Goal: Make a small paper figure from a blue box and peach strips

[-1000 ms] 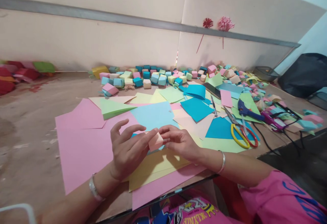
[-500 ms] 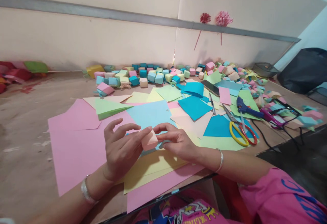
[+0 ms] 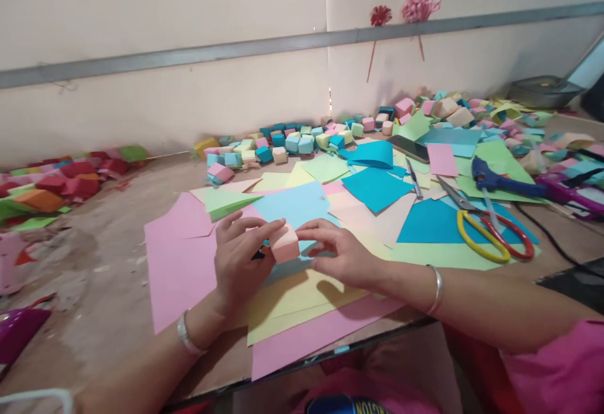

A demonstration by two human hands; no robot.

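Note:
A small pink folded-paper cube (image 3: 285, 245) is held between both hands, just above a spread of coloured paper sheets (image 3: 292, 206). My left hand (image 3: 241, 258) grips the cube's left side, fingers curled over its top. On the cube's right side, my right hand (image 3: 336, 253) pinches it with thumb and fingers. Each wrist wears a silver bangle. Below the hands lie a large pink sheet (image 3: 182, 272), a yellow sheet (image 3: 292, 304) and a light blue one.
A long row of folded paper cubes (image 3: 292, 140) lines the wall. Yellow-and-red scissors (image 3: 488, 231), a blue glue gun (image 3: 500, 181), a phone (image 3: 408, 148) and a knife lie right. Red and green folded pieces (image 3: 56, 184) pile at left. The table edge runs near my body.
The view has swung left and tilted. Both hands keep hold of the pink cube; my left fingers, spread before, have curled down over it.

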